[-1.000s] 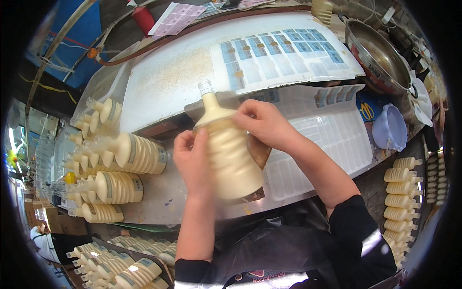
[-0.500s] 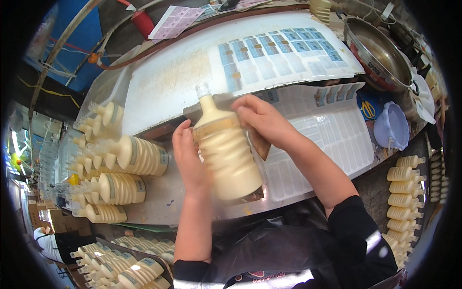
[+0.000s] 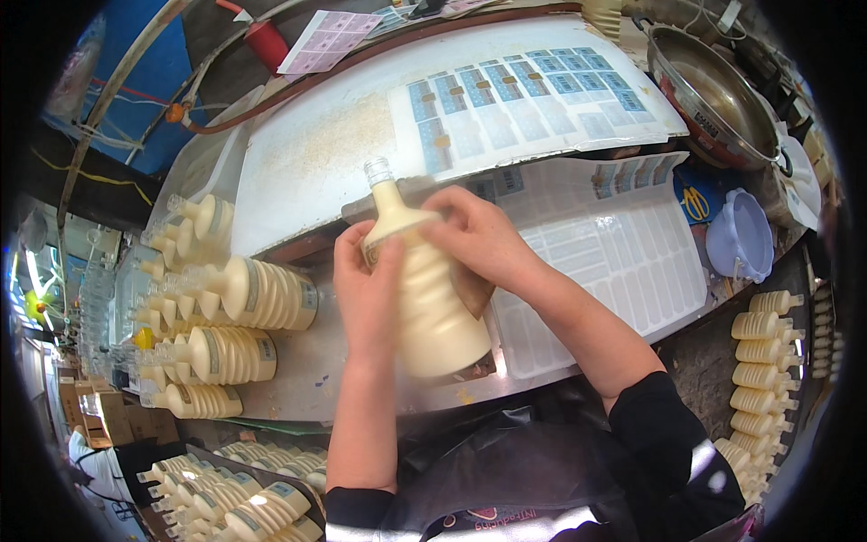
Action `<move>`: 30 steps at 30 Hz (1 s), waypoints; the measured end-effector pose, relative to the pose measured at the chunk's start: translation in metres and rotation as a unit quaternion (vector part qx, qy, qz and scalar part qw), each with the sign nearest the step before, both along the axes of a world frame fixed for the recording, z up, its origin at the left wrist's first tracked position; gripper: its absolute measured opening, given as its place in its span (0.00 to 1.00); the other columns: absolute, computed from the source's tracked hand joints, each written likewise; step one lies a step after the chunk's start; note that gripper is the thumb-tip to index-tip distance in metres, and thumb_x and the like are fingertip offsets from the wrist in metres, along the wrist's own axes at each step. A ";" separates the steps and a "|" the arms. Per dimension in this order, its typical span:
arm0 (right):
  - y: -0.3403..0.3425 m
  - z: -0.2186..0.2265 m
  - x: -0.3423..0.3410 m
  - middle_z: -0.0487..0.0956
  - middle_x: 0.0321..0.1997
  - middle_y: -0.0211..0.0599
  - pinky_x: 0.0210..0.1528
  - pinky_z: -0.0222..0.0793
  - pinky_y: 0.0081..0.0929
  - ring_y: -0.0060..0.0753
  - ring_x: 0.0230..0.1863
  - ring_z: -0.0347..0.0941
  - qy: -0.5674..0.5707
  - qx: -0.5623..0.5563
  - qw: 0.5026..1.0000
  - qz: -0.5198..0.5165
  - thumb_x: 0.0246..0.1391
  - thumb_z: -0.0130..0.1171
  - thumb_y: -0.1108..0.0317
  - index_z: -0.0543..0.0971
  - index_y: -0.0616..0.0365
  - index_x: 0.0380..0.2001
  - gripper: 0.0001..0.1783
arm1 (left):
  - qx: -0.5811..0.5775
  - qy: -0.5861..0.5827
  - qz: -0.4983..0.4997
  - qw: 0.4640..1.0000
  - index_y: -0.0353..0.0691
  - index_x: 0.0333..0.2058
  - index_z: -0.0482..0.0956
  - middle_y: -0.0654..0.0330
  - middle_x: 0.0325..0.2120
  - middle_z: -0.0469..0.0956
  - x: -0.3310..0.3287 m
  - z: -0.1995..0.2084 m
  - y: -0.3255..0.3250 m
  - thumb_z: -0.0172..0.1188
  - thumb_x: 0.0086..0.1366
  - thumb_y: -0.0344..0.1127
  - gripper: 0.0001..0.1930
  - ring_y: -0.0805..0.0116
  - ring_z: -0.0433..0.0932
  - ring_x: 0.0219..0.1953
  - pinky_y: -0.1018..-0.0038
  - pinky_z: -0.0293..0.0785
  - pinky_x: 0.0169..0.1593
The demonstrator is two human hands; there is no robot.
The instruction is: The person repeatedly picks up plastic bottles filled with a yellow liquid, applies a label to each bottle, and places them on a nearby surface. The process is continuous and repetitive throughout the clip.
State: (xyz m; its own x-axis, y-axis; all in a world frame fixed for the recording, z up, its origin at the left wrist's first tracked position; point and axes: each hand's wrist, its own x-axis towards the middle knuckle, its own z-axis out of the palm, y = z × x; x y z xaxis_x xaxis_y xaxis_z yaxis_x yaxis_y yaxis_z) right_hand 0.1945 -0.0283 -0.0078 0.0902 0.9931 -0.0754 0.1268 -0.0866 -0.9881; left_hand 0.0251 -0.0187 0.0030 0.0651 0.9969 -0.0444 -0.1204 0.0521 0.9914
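A large cream-coloured bottle (image 3: 442, 316) with wavy ribs and a clear neck lies tilted before me at the table's front edge, its neck pointing away. My left hand (image 3: 366, 285) is closed round its left side, the thumb on the front of the shoulder. My right hand (image 3: 479, 237) presses its fingertips on the right of the shoulder, where a label band runs round the bottle; most of that band is hidden by my fingers. Beside the bottle, under my right wrist, shows a brown piece (image 3: 473, 291) whose kind I cannot make out.
Rows of similar bottles (image 3: 271, 294) lie on the left of the table. A white board (image 3: 298, 163) carries blue label sheets (image 3: 497, 90). To the right are a translucent tray (image 3: 596, 307), a lilac bucket (image 3: 741, 237) and a wide metal pan (image 3: 713, 90). More bottles (image 3: 763, 375) stand lower right.
Both hands have moved in over the bottle's shoulder. The left thumb has come onto its front, and the right fingers now press on the band, which showed uncovered before.
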 end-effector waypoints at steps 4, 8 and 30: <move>0.000 0.003 -0.001 0.77 0.26 0.32 0.34 0.70 0.27 0.25 0.28 0.75 0.007 -0.005 1.000 0.001 0.58 0.66 0.56 0.78 0.60 0.48 0.22 | 0.002 -0.015 -0.003 1.000 0.34 0.54 0.69 0.56 0.46 0.77 -0.002 -0.002 0.001 0.64 0.68 0.33 0.20 0.73 0.77 0.45 0.76 0.77 0.48; 0.001 -0.001 -0.002 0.77 0.26 0.33 0.33 0.70 0.28 0.26 0.28 0.75 0.010 0.003 1.000 -0.009 0.57 0.67 0.56 0.78 0.60 0.48 0.22 | 0.001 -0.019 -0.009 1.000 0.34 0.54 0.69 0.56 0.46 0.77 -0.003 -0.005 0.002 0.64 0.69 0.33 0.19 0.73 0.77 0.44 0.76 0.76 0.48; 0.007 -0.019 0.003 0.81 0.39 0.35 0.46 0.72 0.25 0.22 0.42 0.76 0.129 0.021 0.991 0.034 0.65 0.59 0.61 0.78 0.59 0.50 0.16 | 0.010 -0.028 -0.028 0.999 0.37 0.55 0.67 0.57 0.46 0.77 -0.006 -0.020 0.008 0.58 0.74 0.35 0.16 0.73 0.77 0.45 0.74 0.77 0.50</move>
